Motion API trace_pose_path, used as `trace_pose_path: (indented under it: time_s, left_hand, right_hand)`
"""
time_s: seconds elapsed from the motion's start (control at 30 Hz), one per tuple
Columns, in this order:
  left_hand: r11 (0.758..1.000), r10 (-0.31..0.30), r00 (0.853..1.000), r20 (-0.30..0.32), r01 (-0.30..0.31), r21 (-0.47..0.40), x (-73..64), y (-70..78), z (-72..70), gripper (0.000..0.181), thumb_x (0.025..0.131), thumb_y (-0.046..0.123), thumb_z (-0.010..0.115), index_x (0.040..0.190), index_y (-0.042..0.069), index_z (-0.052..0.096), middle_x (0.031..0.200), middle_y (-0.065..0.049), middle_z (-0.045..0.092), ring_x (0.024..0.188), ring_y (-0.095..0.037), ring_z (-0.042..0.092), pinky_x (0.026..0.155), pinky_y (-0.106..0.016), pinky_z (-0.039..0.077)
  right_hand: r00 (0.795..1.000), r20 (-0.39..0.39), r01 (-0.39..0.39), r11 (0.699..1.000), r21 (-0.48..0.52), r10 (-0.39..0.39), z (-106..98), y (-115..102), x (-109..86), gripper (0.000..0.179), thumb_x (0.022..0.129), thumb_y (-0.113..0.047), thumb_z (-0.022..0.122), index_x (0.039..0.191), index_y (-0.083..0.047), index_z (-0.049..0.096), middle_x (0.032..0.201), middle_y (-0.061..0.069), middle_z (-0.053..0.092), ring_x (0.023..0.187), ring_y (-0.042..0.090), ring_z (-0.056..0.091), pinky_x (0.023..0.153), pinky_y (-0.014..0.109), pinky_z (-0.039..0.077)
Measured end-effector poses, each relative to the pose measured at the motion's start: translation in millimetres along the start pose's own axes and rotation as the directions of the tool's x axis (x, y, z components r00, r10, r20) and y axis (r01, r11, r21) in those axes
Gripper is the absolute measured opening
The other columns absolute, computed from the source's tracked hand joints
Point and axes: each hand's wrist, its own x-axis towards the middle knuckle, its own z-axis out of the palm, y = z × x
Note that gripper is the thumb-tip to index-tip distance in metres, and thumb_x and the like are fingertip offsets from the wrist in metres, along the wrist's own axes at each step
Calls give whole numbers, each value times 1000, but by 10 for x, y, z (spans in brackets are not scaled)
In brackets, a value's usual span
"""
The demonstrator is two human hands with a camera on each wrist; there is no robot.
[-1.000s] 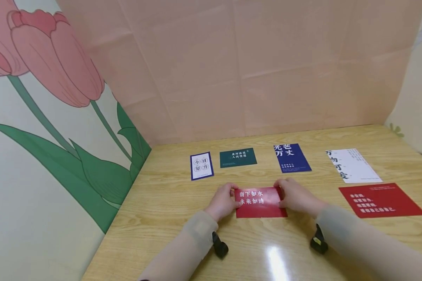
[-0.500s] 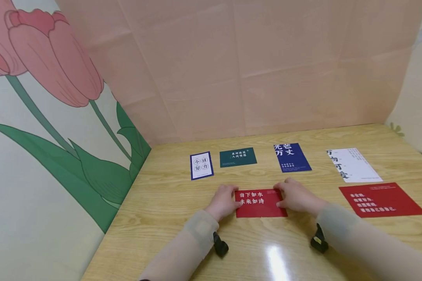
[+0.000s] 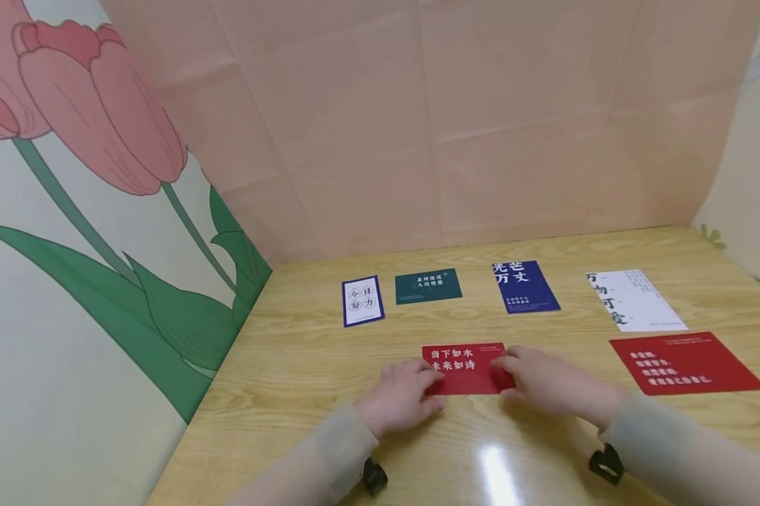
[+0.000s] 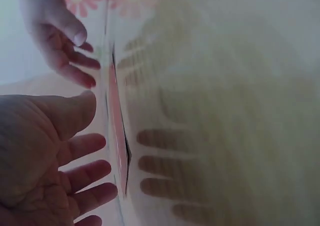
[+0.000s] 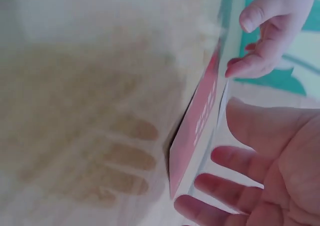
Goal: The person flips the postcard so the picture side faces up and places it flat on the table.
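Observation:
A red card (image 3: 467, 381) with white lettering lies flat on the wooden table in front of the person. At its left end hovers the left hand (image 3: 401, 395), fingers loosely bent and overlapping the card's edge in the head view. Over the right end is the right hand (image 3: 547, 383), its fingers also relaxed. Both wrist views show a gap between fingertips and tabletop, with finger shadows or reflections on the wood. In the right wrist view the red card (image 5: 192, 136) appears edge-on below the fingers, and neither hand holds it.
Along the back lie a white card with blue border (image 3: 363, 301), a green card (image 3: 428, 286), a blue card (image 3: 526, 288) and a white card (image 3: 645, 302). Another red card (image 3: 688, 363) is at the right. A pink sheet (image 3: 468, 126) hangs behind the table (image 3: 278, 422).
Both hands have let go of the red card's ends and drawn back toward the person, lifting off it. The card itself stays in place.

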Motion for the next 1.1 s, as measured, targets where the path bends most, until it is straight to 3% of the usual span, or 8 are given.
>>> trace_pose_path:
  time_s: [0.13,0.23,0.43,0.7,0.93,1.1]
  left_hand:
    - [996,82,993,88,-86,38,-124,31,7,57,92,53,55,143,31,45,148,11,40,135,-11,36,109,-40,27]
    - [993,97,987,127,-105,62,-169,44,18,63,91,55,53,146,28,41,151,11,36,138,-9,33,112,-40,24]
    - [997,27,994,103,-35,73,-138,11,17,69,89,57,56,146,19,43,151,9,37,138,-11,34,113,-38,23]
    - [997,-50,997,53,46,63,70,-149,-68,64,90,51,60,142,16,48,148,5,43,136,-13,37,114,-39,22]
    - [990,-139,990,18,139,1,252,-322,-82,62,88,50,62,141,18,50,145,5,46,135,-16,38,114,-40,23]
    - [985,-170,985,1,170,-19,350,-399,-95,63,89,51,61,141,19,50,146,4,46,136,-17,37,114,-41,22]
  right_hand:
    - [998,40,49,998,-32,-48,61,-46,-121,50,82,-34,74,124,-9,64,126,13,60,115,37,56,94,59,42]
    - [997,59,60,996,-62,-57,101,-66,-161,51,83,-37,73,123,-7,65,127,12,61,117,35,56,95,59,41]
    - [995,56,82,993,-86,-78,129,-74,-61,49,88,-35,68,126,-5,62,133,12,57,121,36,53,98,60,39]
    - [997,61,50,997,-56,-47,41,-96,284,46,93,-32,62,130,-5,60,137,13,54,126,39,47,102,61,33]
    - [997,71,18,1000,-17,-17,1,-71,565,46,93,-31,62,133,-7,58,139,11,52,129,39,45,103,58,34]
    - [997,75,-5,1000,-17,6,8,-61,694,48,93,-33,62,134,-6,57,141,11,50,130,39,43,104,58,33]
